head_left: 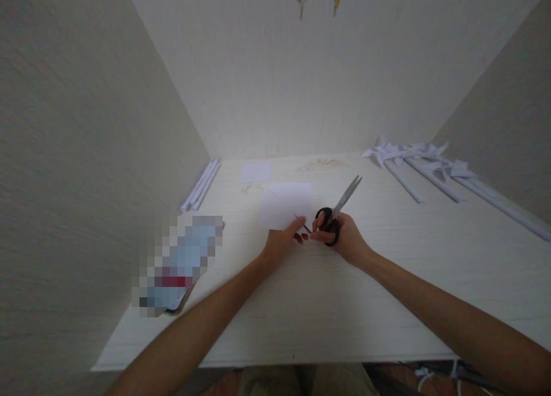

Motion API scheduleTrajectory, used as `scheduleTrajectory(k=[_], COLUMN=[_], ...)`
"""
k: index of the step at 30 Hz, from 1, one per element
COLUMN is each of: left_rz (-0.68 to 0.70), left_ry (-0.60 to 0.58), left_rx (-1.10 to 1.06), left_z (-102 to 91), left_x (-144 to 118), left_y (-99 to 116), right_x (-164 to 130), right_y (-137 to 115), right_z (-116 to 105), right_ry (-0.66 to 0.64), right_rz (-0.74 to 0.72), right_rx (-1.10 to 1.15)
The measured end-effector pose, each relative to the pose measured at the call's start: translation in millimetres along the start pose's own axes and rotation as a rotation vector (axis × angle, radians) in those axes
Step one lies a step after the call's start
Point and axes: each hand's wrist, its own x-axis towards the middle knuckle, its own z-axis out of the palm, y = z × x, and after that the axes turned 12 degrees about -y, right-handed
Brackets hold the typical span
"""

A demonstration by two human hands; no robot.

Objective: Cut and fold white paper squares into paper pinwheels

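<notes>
So the left hand (282, 244) has its fingers pinched on the near right corner of a white sheet (284, 204), out around the middle of the bench (301, 315). The right hand's (349, 238) fingers are wrapped round black-handled scissors (345, 197), blades angled toward the bench's far edge. Rolled paper tubes (201, 183) sit by the left edge, a smaller sheet (255, 172) near the far edge, and paper pinwheels (404, 154) toward the far right corner.
</notes>
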Motion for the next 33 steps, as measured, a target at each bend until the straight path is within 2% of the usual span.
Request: scheduleTrajectory(k=[13,33], left_rz=[0.04,0.053], left_ry=[-0.045,-0.107], left_rx=[0.085,0.05], left_z=[0.1,-0.1], left_x=[-3.8,-2.0], left_y=[-0.3,-4.4], right_x=[-1.7,-0.9], right_y=[-3.9,-3.0], right_z=[2.3,4.6], right_ry=[0.074,0.118], right_rz=[0.003,0.015], right_rx=[-0.044,-0.078])
